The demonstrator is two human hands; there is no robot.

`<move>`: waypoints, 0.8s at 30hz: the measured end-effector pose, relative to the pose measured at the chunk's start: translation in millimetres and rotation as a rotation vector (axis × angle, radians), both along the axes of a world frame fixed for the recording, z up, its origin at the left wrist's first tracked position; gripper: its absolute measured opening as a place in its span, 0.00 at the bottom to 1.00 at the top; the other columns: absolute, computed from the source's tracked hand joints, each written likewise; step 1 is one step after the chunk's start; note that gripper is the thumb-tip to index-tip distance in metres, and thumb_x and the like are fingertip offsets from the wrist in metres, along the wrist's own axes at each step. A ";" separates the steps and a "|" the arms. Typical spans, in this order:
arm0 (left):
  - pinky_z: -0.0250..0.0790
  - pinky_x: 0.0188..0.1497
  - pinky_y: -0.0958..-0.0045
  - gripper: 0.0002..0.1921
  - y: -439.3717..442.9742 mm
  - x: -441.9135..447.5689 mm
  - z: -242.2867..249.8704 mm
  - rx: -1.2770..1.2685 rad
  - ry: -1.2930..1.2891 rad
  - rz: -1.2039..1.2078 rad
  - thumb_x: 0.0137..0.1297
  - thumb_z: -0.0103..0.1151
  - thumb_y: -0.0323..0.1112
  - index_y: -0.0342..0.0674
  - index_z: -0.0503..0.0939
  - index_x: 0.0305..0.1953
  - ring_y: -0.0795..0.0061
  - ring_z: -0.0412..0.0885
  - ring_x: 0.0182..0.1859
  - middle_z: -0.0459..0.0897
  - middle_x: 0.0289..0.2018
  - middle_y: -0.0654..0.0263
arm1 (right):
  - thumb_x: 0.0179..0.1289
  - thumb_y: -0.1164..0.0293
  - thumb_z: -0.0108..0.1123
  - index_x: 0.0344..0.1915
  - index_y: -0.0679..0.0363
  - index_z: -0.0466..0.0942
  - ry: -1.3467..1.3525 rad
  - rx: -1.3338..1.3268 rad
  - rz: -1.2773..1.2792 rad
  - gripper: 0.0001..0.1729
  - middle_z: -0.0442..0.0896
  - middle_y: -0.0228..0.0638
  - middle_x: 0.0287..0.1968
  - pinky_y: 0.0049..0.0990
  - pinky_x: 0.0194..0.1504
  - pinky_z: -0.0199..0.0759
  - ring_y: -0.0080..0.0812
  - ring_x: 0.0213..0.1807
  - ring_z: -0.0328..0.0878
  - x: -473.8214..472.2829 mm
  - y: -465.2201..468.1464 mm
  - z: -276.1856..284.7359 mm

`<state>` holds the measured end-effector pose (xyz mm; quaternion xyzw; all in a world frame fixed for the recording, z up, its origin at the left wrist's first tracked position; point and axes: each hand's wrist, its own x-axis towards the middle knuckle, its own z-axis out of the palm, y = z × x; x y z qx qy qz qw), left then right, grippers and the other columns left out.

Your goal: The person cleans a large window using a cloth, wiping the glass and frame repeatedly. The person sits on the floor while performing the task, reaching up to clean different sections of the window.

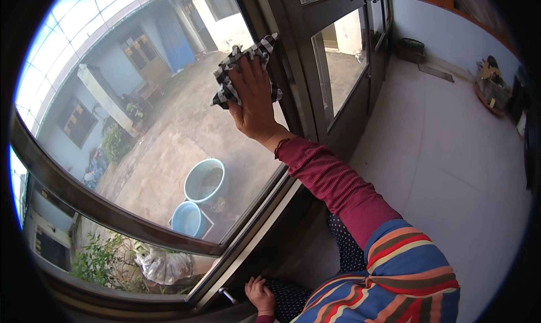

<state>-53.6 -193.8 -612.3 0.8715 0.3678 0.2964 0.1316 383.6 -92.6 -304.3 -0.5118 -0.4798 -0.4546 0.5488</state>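
My right hand (253,99) presses a black-and-white checked cloth (228,71) flat against the window pane (169,124), close to the upper right side of its dark frame. The arm is stretched out and the cloth bunches around the fingers. My left hand (259,295) rests low, by my dotted trousers, with its fingers bent; nothing can be made out in it. Just left of that hand a small metal handle (228,296) sticks out below the window sill (253,221).
Through the glass, two blue basins (206,180) (187,219) stand in a yard. A dark glazed door (346,69) adjoins the window on the right. Along the far wall lie a floor mat (435,73) and a container of odds and ends (492,90).
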 end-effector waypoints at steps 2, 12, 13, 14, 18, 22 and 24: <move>0.57 0.65 0.49 0.10 1.5 -0.1 -2.1 0.004 0.001 -0.011 0.49 0.51 0.20 0.40 0.80 0.32 0.54 0.77 0.54 0.85 0.41 0.61 | 0.60 0.62 0.55 0.67 0.61 0.59 0.032 -0.061 0.013 0.36 0.51 0.57 0.72 0.60 0.67 0.41 0.66 0.72 0.43 -7.5 -3.0 -53.6; 0.59 0.64 0.51 0.09 -2.8 -4.9 -5.5 0.062 -0.035 0.033 0.49 0.53 0.22 0.42 0.80 0.32 0.57 0.77 0.53 0.84 0.41 0.64 | 0.57 0.68 0.59 0.64 0.70 0.60 0.174 -0.415 0.086 0.36 0.48 0.69 0.69 0.64 0.66 0.42 0.77 0.70 0.40 -80.2 -34.7 -215.0; 0.60 0.64 0.51 0.09 -3.9 -5.9 -5.5 0.071 -0.033 0.036 0.49 0.53 0.22 0.43 0.80 0.32 0.57 0.77 0.53 0.84 0.41 0.64 | 0.57 0.68 0.60 0.64 0.64 0.62 0.151 -0.460 0.113 0.35 0.49 0.65 0.70 0.65 0.65 0.43 0.75 0.70 0.42 -85.3 -33.8 -205.9; 0.60 0.64 0.51 0.09 -5.0 -6.4 -5.4 0.071 -0.044 0.052 0.49 0.54 0.22 0.43 0.80 0.32 0.58 0.77 0.53 0.84 0.41 0.65 | 0.56 0.68 0.61 0.65 0.60 0.64 0.008 -0.494 0.122 0.35 0.51 0.61 0.70 0.65 0.65 0.44 0.72 0.71 0.43 -89.4 -30.7 -191.7; 0.61 0.63 0.51 0.09 -4.4 -7.1 -5.3 0.075 -0.074 0.063 0.48 0.55 0.23 0.43 0.80 0.32 0.59 0.78 0.53 0.85 0.41 0.65 | 0.54 0.61 0.63 0.65 0.42 0.67 -0.388 -0.450 0.156 0.36 0.60 0.38 0.71 0.60 0.67 0.42 0.52 0.74 0.49 -108.7 -12.6 -96.5; 0.61 0.63 0.51 0.09 -4.0 -9.3 -6.3 0.072 -0.098 0.057 0.49 0.55 0.23 0.43 0.81 0.32 0.59 0.78 0.53 0.85 0.41 0.66 | 0.57 0.48 0.61 0.64 0.40 0.68 -0.551 -0.291 0.183 0.35 0.63 0.34 0.69 0.55 0.69 0.41 0.47 0.74 0.51 -134.5 6.6 25.0; 0.61 0.63 0.52 0.09 -4.7 -10.8 -6.2 0.061 -0.102 0.059 0.49 0.55 0.23 0.43 0.81 0.32 0.59 0.78 0.53 0.85 0.41 0.66 | 0.58 0.46 0.61 0.63 0.40 0.69 -0.586 -0.160 0.159 0.34 0.63 0.34 0.69 0.57 0.69 0.39 0.47 0.75 0.49 -146.8 20.5 89.7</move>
